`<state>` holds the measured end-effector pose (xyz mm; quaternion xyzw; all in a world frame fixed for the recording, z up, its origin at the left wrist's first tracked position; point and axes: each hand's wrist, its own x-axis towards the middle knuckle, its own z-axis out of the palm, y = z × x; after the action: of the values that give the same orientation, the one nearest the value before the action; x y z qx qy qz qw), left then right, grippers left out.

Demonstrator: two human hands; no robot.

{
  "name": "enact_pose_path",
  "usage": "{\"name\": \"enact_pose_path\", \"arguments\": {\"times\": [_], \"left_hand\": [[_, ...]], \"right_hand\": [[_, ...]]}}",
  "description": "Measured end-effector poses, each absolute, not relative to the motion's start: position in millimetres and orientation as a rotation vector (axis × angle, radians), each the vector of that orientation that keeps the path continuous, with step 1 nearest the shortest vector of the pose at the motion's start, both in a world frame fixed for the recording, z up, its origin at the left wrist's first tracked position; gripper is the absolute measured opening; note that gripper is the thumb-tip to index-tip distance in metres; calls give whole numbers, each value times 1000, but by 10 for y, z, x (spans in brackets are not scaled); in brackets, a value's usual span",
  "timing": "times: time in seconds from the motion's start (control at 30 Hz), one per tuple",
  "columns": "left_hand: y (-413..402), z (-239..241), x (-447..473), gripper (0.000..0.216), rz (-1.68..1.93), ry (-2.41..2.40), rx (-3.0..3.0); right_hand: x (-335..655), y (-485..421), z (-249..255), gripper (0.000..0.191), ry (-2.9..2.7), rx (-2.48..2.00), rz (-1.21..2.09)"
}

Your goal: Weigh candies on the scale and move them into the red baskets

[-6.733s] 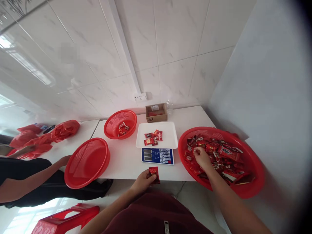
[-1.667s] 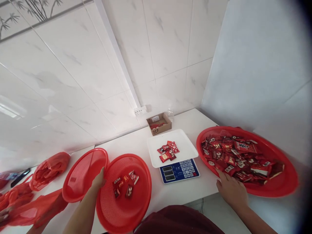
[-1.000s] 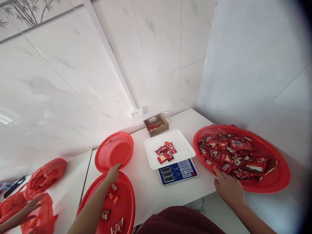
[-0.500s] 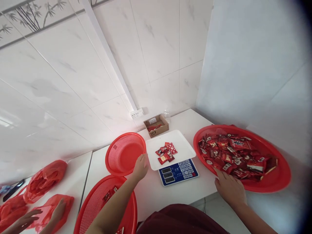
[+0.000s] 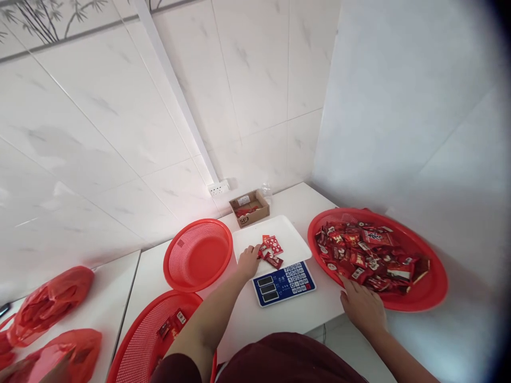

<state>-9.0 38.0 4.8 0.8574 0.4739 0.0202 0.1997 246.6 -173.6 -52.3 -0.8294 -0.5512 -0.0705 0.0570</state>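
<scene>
My left hand (image 5: 249, 262) is over the left part of the white scale tray (image 5: 293, 239), its fingers curled down on small red snack packets. Part of what it grips is hidden beneath the fingers. Just right of the fingertips lie a dark red packet (image 5: 273, 260) and a white-dotted red packet (image 5: 275, 244). In front of the tray is the scale's blue keypad panel (image 5: 284, 283). At the right, my right hand (image 5: 364, 307) grips the near rim of a large red basket (image 5: 433, 298), which is heaped with wrapped snacks (image 5: 363, 250).
An empty-looking red basket (image 5: 198, 255) stands left of the scale. Nearer is another red basket (image 5: 138, 332) with a few packets. Behind the tray sits a cardboard box (image 5: 249, 208) against the tiled wall. Red plastic bags (image 5: 54, 300) lie far left, with another person's hand among them.
My left hand has moved right, from beside the tray onto the packets on it. My right hand stays on the basket rim. The view has shifted slightly.
</scene>
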Motion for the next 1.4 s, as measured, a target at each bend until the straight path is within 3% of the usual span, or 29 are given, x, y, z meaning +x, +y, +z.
{"name": "enact_pose_path", "arguments": {"times": [0.23,0.5,0.7,0.93,1.17,1.27,1.4], "left_hand": [[441,47,-288,49,229,1405,2304],[701,356,-816,40,581,1731,2186],[775,400,-1124,41,529,2049,2166],[486,40,-355,47,219,1415,2565],[428,-95,425,82,-20,1197,2478],[509,-96,556,79,-109,1146,2547],[532,-118,608,57,-8,1137,2705]], "right_hand": [[2476,-1736,-542,39,-1660,-2504,-215],[2482,-1743,-549,35,-1692,-2492,-248],[2473,-1739,-538,36,-1687,-2512,-241],[2478,-1733,-541,41,-1657,-2518,-152],[2499,-1731,-490,44,-1672,-2527,-32],[2502,-1736,-478,45,-1668,-2514,-31],[2492,-1746,-455,46,-1660,-2520,-18]]}}
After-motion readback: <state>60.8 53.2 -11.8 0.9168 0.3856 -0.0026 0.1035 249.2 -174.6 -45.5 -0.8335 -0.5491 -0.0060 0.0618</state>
